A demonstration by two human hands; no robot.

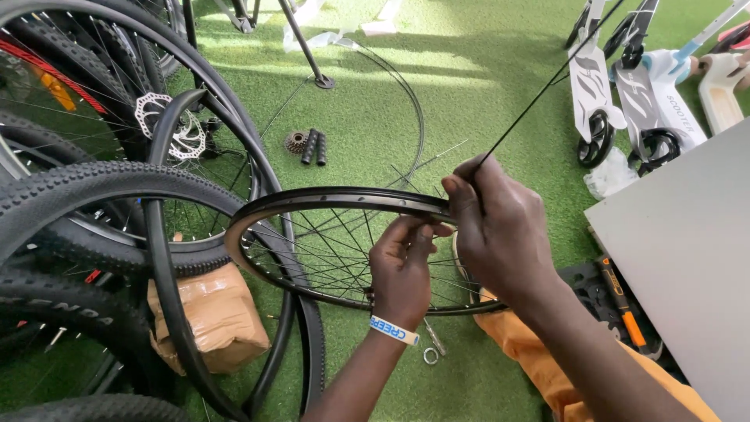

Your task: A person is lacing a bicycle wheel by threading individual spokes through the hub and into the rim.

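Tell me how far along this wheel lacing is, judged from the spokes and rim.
Done: many spokes already cross inside the black rim. In hand: the right hand pinches a long black spoke at the rim's upper edge, while the left hand grips the rim. Left: loose spokes lie on the green turf behind, and no tyre is on this rim.

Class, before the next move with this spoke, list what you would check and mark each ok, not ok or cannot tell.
1. Right hand pinches the spoke: ok.
2. Left hand steadies the rim: ok.
3. Spoke's lower end seated in a rim hole: cannot tell, hidden by the fingers.
4. Spoke straight: ok.
5. Other spokes tight: cannot tell.
6. Wrench within reach on the grass: ok.
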